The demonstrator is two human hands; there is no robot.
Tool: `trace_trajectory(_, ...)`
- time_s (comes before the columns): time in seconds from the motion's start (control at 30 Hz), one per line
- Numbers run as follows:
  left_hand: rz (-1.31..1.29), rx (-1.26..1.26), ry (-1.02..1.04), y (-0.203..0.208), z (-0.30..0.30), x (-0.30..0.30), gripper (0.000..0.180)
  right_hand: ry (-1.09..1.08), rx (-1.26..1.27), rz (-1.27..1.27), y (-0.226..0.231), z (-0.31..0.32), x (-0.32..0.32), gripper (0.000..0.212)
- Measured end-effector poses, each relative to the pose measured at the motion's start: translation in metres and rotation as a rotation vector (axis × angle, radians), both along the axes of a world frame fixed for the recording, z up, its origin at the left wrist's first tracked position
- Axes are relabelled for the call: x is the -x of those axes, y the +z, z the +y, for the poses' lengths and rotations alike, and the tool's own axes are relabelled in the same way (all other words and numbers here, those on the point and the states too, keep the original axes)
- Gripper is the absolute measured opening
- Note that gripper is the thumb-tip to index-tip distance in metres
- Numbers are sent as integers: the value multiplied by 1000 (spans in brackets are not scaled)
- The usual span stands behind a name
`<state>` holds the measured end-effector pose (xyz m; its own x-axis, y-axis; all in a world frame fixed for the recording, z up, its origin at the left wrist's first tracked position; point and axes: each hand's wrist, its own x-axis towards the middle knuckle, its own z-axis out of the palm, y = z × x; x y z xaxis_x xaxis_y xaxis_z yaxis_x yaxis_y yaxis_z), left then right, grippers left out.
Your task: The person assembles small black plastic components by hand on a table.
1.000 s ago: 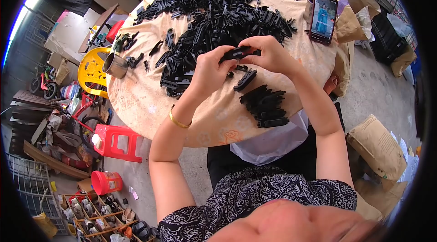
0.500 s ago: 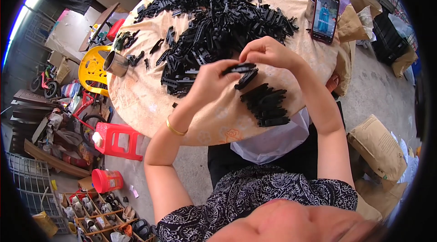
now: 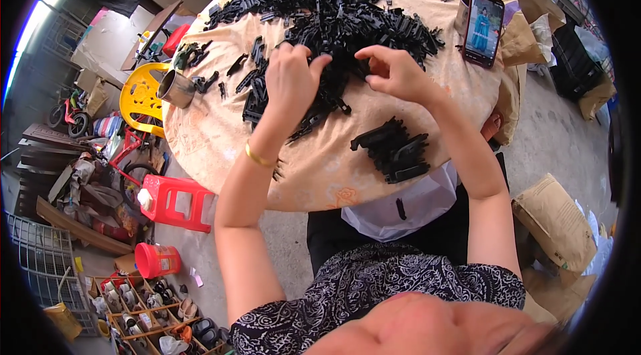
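Note:
A large heap of black plastic parts [image 3: 334, 18] covers the far and middle table. At its near left side is my left hand [image 3: 292, 81], its thumb spread from the bent fingers, their tips partly hidden. My right hand [image 3: 394, 73] hovers at the heap's near right edge, fingers curved, a gap between thumb and forefinger; no part shows in it. Nearer me, a small stack of black parts [image 3: 395, 151] lies at the table's front edge. Below that edge, a white plastic bag [image 3: 374, 218] rests on my lap with one black piece [image 3: 400, 209] on it.
A lit phone [image 3: 482, 29] leans upright at the table's right side. On the left stand a metal cup [image 3: 176, 89], a yellow chair [image 3: 139, 98], a red stool [image 3: 175, 203] and a red bucket [image 3: 157, 261]. Brown paper sacks [image 3: 554, 221] sit on the right.
My hands have moved apart and away from me to the heap. The black part between them is gone from my fingers. A black piece now shows on the white bag.

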<state>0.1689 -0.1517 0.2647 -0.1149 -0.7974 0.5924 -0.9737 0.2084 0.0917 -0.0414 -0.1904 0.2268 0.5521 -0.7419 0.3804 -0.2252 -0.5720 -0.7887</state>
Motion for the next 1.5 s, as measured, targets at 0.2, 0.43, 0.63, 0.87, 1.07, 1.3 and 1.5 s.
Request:
trace_trajectory(0.2, -157, -234, 162, -3, -55, -16, 37, 118, -261, -323, -3, -2, -4, 16)
trace_trajectory(0.43, 755, -259, -96, -6, -45, -22, 22, 56, -366, -601, 0, 0, -8, 16)
trace_trajectory(0.63, 1246, -382, -511, -11, 11, 30, 43, 51, -491, -738, 0, 12, -20, 18)
trace_trajectory(0.87, 1106, -281, -424, -27, 13, 29, 32, -101, 13, -425, -4, 20, -23, 16)
trace_trajectory(1.07, 1225, -411, -471, -17, 18, 20, 31, -156, 452, -227, 0, 14, -15, 29)
trace_trajectory(1.3, 886, -310, -454, -16, 21, 11, 29, -6, 83, -118, 1, 13, -11, 37)
trace_trajectory(1.5, 580, -221, -384, -12, 27, 13, 31, 66, 65, -180, -2, 11, -10, 34)
